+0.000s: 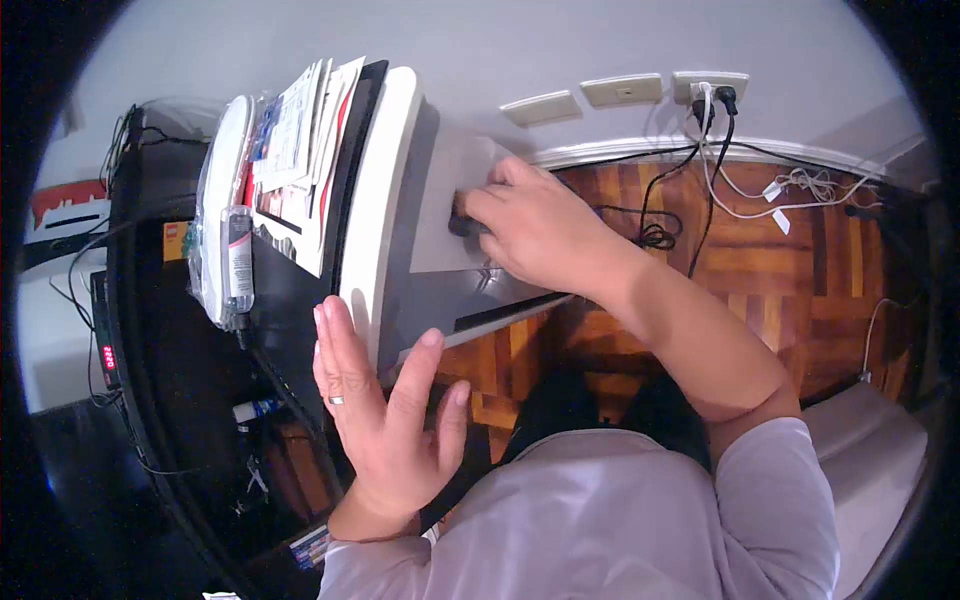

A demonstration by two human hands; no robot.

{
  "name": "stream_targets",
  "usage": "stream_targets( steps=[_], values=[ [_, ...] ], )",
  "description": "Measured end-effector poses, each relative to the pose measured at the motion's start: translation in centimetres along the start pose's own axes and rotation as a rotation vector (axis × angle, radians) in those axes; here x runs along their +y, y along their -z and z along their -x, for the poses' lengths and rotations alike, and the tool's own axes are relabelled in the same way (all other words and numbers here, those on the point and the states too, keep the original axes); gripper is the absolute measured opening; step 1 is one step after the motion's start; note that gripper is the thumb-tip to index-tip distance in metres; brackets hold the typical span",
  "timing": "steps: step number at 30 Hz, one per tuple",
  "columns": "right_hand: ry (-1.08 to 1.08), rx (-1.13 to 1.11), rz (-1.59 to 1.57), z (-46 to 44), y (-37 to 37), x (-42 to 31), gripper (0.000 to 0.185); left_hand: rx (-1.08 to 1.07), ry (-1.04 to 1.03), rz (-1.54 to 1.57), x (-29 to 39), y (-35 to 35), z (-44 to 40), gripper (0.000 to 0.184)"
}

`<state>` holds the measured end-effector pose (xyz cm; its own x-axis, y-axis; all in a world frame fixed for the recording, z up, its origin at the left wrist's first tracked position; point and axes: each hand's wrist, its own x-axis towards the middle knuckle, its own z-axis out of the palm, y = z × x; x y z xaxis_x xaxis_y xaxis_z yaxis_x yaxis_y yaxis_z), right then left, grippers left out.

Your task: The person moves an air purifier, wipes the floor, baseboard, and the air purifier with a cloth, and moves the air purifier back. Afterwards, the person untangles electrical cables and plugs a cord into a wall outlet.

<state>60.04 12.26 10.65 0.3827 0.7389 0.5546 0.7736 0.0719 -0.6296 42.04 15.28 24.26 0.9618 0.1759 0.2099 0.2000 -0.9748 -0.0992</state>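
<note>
My left hand, with a ring on one finger, is raised with its fingers apart beside the lower end of a white-edged panel. It holds nothing. My right hand reaches over the grey and dark surface to the right of that panel. Its fingers are bent around a small dark object on this surface; what the object is cannot be made out. Papers and envelopes stand against the panel's left side, next to a clear bottle.
Wall outlets with plugs are at the upper right, with cables trailing over the wooden floor. A black shelf stands at left. A grey cushioned seat is at lower right.
</note>
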Motion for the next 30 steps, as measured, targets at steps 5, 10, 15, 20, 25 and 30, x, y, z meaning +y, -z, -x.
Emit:
stream_targets(
  steps=[5, 10, 15, 20, 25, 30],
  values=[
    [-0.198, -0.083, -0.543, -1.5, 0.3, 2.7, 0.028, -0.046, 0.039, -0.168, 0.6, -0.3, -0.3, 0.037],
    [-0.463, 0.365, -0.595, -0.2, -0.7, 4.4, 0.033, -0.033, 0.047, -0.182, 0.7, -0.6, -0.2, 0.032],
    [-0.059, -0.012, 0.005, -0.1, -0.2, 0.5, 0.042, -0.057, 0.051, -0.199, 0.7, -0.4, -0.2, 0.029],
    [0.025, 0.069, 0.021, 0.3, -0.5, 0.3, 0.041, -0.068, 0.041, -0.213, 0.8, -0.5, -0.2, 0.028],
    [-0.175, -0.176, -0.460, -1.3, 0.9, 2.5, 0.026, -0.071, 0.049, -0.218, 1.0, -0.5, -0.2, 0.028],
    [-0.266, 0.368, -0.587, -0.4, -0.8, 3.2, 0.036, -0.105, 0.056, -0.217, 1.1, -0.2, -0.3, 0.028]
  ],
)
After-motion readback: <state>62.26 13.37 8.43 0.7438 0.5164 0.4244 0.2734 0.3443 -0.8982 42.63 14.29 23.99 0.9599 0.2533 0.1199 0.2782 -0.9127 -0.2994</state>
